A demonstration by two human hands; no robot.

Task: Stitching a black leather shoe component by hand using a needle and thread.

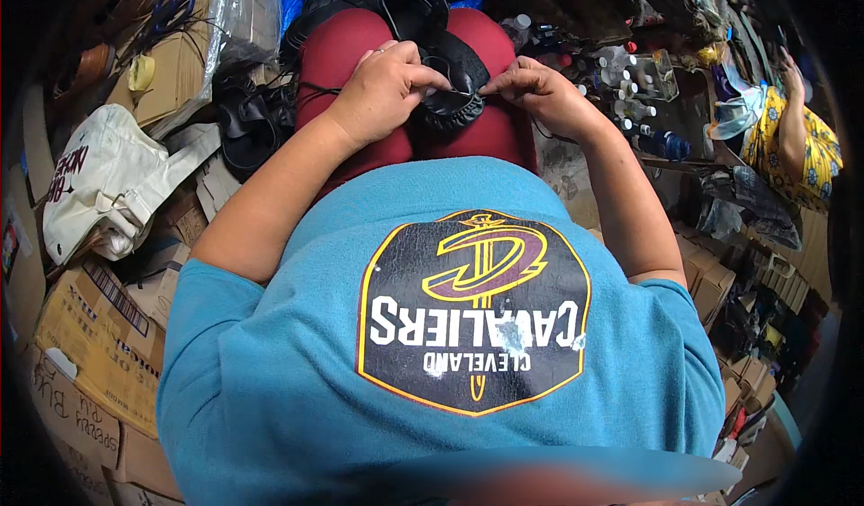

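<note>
Black shoe piece (453, 117) lies on the lap, between both hands. Left hand (389, 88) grasps its left side; right hand (531, 88) is at its right edge (can't tell if gripping). Red trousers (490, 43) underneath, clear bottles (621, 83) off right.

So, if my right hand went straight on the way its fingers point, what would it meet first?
Likely the black gathered-edged piece between your hands; your right hand appears right by its rim, though depth and contact are unclear.
</note>
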